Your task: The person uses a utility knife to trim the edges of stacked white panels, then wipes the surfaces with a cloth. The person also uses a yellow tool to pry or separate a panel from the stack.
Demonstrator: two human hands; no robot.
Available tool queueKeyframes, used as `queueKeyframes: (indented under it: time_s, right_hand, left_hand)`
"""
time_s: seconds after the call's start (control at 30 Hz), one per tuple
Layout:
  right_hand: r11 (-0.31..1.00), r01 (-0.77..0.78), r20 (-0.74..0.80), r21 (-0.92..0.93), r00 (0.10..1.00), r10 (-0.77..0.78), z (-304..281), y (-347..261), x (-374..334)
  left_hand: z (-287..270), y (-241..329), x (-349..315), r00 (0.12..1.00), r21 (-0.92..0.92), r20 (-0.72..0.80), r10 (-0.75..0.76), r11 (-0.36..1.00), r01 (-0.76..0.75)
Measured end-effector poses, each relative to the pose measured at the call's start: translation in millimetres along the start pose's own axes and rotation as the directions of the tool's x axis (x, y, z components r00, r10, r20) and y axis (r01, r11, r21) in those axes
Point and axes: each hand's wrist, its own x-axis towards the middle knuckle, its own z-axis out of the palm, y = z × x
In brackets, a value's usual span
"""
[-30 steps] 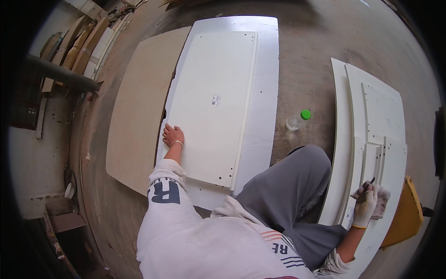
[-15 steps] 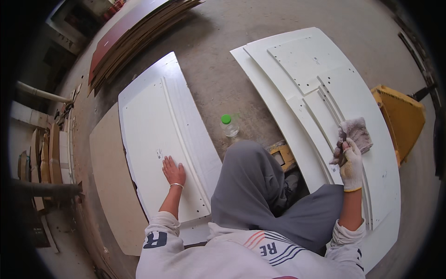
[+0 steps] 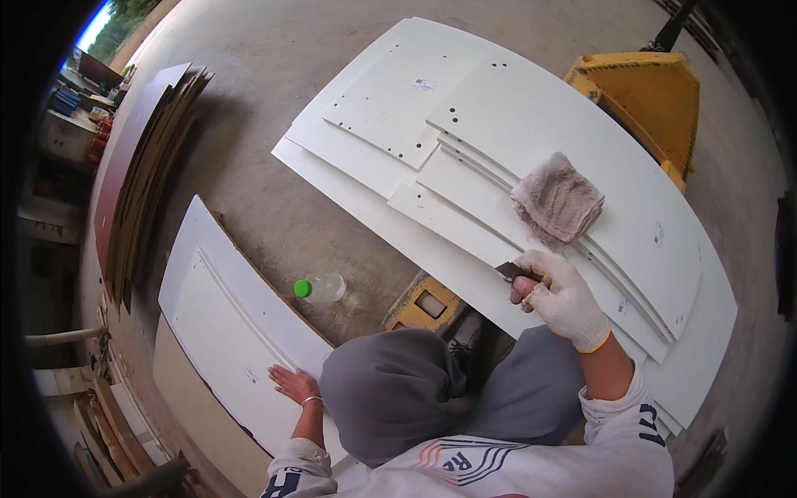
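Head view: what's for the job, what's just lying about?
Likely job:
dark tool in right hand
white panel under left hand
white panel stack
cloth on it

Probably lying about:
green-capped bottle
reddish board pile

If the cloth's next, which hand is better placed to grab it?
Right, I'd judge. The right hand is close to the cloth, though it grips a dark tool that may hinder it. The left hand rests on the left panel, much farther away.
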Motion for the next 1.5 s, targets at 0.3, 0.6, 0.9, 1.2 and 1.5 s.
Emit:
queueKeyframes:
  time_s: [0.3,0.6,0.9,1.2,1.5]
  right_hand:
    - [0.346,0.165,-0.036,-0.923,0.861,-0.508,-102.2,43.6,84.7]
    - [0.335,0.206,-0.083,-0.919,0.730,-0.678,-93.4,82.7,106.1]
    - [0.666,0.152,-0.376,-0.731,0.725,-0.578,-75.7,89.2,58.1]
    - [0.776,0.069,-0.427,-0.627,0.803,-0.416,6.9,51.5,101.2]
    - [0.952,0.084,-0.445,-0.294,0.870,-0.214,1.0,52.5,98.0]
  left_hand:
    - [-8.8,14.7,-8.6,0.999,0.073,-0.022,-0.037,0.997,0.038]
    - [-9.6,14.4,-7.1,1.000,0.163,-0.028,-0.013,0.986,0.017]
    - [-23.5,5.9,48.6,0.941,0.467,0.335,0.056,0.857,-0.217]
    - [-228.0,259.3,-62.3,0.488,-0.534,0.159,0.858,0.491,-0.689]
    - [-295.6,363.4,-156.0,0.089,-0.414,-0.349,0.933,-0.068,-0.908]
